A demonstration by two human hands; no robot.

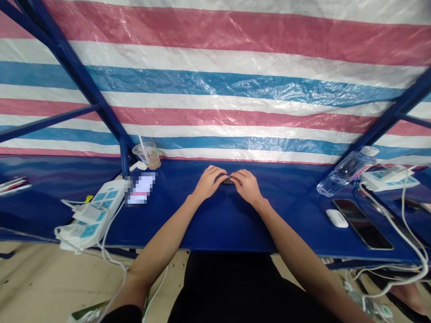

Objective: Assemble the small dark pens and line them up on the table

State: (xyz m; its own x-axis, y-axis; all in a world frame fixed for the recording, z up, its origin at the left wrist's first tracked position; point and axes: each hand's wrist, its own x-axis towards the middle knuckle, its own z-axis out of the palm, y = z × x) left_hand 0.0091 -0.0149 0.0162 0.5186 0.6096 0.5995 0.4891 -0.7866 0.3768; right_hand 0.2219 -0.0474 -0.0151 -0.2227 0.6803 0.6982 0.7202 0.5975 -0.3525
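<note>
Both my arms reach forward over a blue table (229, 224). My left hand (208, 181) and my right hand (247, 185) meet at the table's far middle, fingers curled around a small dark object (228, 180) held between them. Most of that object is hidden by my fingers, so I cannot make out what it is.
A plastic cup with a straw (148, 154) stands at the back left, a white power strip (96, 213) with cables at the left edge. At the right lie a clear water bottle (346, 172), a white earbud case (336, 218), a black phone (362, 223) and another power strip (387, 178). A striped tarp (235, 80) hangs behind.
</note>
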